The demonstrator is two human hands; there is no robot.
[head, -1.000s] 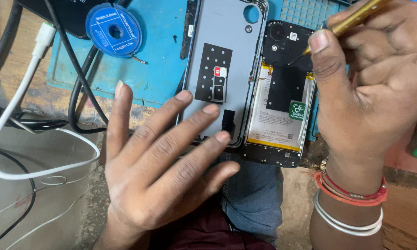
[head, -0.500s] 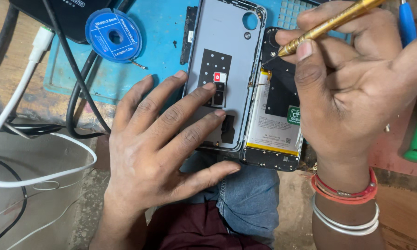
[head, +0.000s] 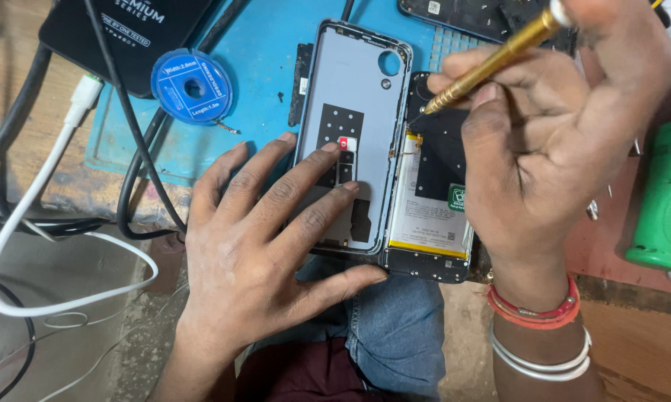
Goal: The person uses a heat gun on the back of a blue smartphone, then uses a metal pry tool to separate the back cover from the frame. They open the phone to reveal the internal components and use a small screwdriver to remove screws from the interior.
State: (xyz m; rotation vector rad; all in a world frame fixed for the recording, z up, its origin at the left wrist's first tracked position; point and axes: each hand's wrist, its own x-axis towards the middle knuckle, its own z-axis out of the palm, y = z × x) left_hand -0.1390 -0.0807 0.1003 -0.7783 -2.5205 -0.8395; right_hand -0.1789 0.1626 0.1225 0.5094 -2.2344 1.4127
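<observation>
Head view showed the left hand (head: 268,246) spread flat, fingers open, pressing on a grey phone back cover (head: 354,97) at the frame's centre. Just right of it lay the opened phone (head: 432,216), its battery and black shield exposed, both resting on a blue mat (head: 261,45) on the bench. At the upper right, the right hand (head: 558,149) was closed around a brass screwdriver (head: 491,63), tip touching the phone's upper left corner. A blue wire spool (head: 192,86) sat at upper left, a green bottle (head: 663,201) at the right edge
</observation>
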